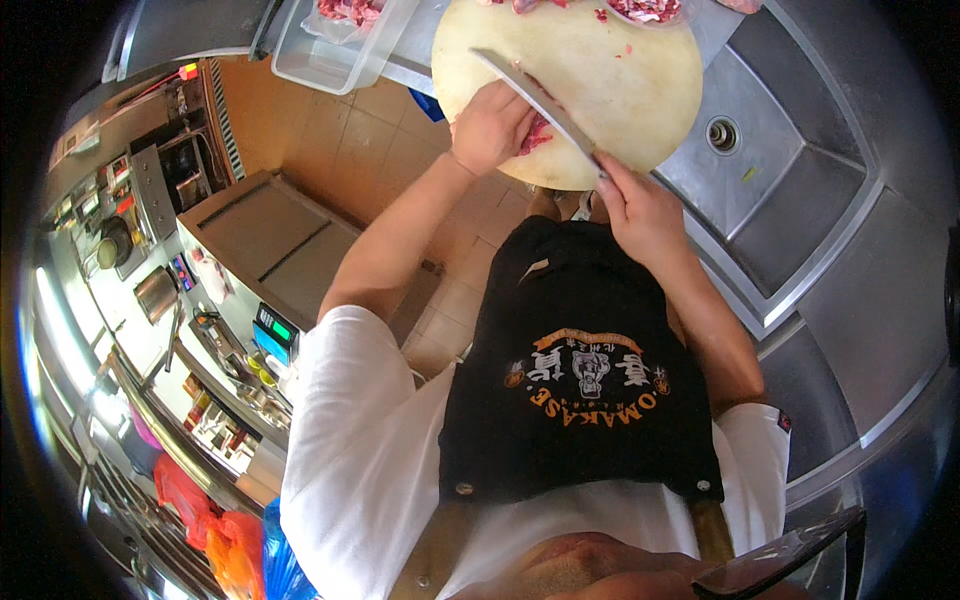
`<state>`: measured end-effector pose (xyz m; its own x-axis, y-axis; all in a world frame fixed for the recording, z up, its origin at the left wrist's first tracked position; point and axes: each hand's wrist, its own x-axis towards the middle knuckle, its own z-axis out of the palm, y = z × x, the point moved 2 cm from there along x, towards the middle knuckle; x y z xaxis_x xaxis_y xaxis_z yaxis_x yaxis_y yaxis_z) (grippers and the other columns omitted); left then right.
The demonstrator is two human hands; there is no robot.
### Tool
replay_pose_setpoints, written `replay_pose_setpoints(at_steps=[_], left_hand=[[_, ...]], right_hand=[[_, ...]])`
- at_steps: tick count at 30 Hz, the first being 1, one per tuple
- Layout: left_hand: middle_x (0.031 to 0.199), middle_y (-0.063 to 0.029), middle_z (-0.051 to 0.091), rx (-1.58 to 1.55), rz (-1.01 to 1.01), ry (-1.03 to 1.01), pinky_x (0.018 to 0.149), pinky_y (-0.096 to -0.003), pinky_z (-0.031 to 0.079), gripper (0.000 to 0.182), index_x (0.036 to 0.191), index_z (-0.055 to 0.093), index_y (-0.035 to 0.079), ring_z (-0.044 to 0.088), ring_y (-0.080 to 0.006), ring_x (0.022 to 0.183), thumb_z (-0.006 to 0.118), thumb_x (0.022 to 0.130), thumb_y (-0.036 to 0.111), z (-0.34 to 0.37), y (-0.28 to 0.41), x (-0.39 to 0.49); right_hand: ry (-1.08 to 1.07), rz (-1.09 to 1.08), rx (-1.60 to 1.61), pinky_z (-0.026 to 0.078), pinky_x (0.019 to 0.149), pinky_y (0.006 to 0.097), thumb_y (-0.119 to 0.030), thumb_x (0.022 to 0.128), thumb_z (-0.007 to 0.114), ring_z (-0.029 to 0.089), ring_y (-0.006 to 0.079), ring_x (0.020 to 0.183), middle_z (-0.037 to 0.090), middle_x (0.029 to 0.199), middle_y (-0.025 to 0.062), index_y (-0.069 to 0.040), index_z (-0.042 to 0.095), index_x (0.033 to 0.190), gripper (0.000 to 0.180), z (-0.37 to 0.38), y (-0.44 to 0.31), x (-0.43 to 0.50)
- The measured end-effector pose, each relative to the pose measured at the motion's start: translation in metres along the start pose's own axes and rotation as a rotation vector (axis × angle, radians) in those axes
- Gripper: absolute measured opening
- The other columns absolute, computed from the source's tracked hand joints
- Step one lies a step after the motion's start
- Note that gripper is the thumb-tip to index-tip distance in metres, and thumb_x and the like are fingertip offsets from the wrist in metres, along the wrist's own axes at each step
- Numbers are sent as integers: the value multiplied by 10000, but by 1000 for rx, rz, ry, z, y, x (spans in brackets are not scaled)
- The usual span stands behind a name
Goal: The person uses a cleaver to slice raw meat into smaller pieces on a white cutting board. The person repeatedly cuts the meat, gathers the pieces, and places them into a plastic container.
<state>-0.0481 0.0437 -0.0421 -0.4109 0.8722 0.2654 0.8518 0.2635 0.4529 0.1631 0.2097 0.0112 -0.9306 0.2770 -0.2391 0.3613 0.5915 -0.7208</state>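
Note:
A round, cream-coloured cutting board lies before me. My right hand grips the handle of a kitchen knife, whose long blade points up and left across the board. Beside the blade, my left hand presses on a piece of raw red meat with its fingers bent. Part of the meat is hidden under the hand and the blade. Small red scraps are scattered on the board. At its far edge sits a round clear container of cut meat, with more raw meat to its left.
Left of the board, a translucent plastic tub holds a bag of meat pieces. A stainless steel sink with a drain adjoins the board on the right. Behind to the left stand a brown-topped cabinet and a digital scale.

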Motion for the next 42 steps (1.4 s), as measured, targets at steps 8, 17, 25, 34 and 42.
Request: replay_pose_setpoints(at_steps=[8,17,25,34,42], left_hand=[[1141,-105,703,77,-83,50,962,-445,529,237,1060,757,79,660,-351,1071,760,828,127,10,0,-9],[1073,-92,679,44,-35,86,922,-450,536,228,1029,752,99,659,-335,1044,777,806,142,8,-1,1],[1140,-87,687,-8,-81,67,924,-436,544,293,1090,751,102,672,-328,1061,774,800,133,6,-3,-6],[1147,-89,695,-49,-143,183,907,-423,548,260,1093,747,85,666,-333,1060,761,839,137,10,-5,-10],[1098,-86,688,58,-74,102,902,-441,531,235,1037,755,96,639,-332,1052,763,805,135,12,-5,-7]], right_hand=[[-91,25,-56,568,703,537,-323,1065,591,737,397,878,751,1036,175,-178,625,1408,375,-15,3,-21],[-167,66,-29,582,813,517,-255,1064,602,731,436,958,749,1127,210,-144,623,1437,389,11,-23,64],[-71,-64,-53,561,740,572,-318,1071,569,723,448,876,750,941,203,-155,607,1416,383,19,-2,58],[-13,-23,-28,575,752,534,-392,1086,529,728,421,873,765,941,161,-188,663,1353,362,-8,-23,88],[-125,38,-89,583,752,507,-316,1067,593,737,406,900,761,1046,178,-182,639,1418,378,-13,-15,20]])
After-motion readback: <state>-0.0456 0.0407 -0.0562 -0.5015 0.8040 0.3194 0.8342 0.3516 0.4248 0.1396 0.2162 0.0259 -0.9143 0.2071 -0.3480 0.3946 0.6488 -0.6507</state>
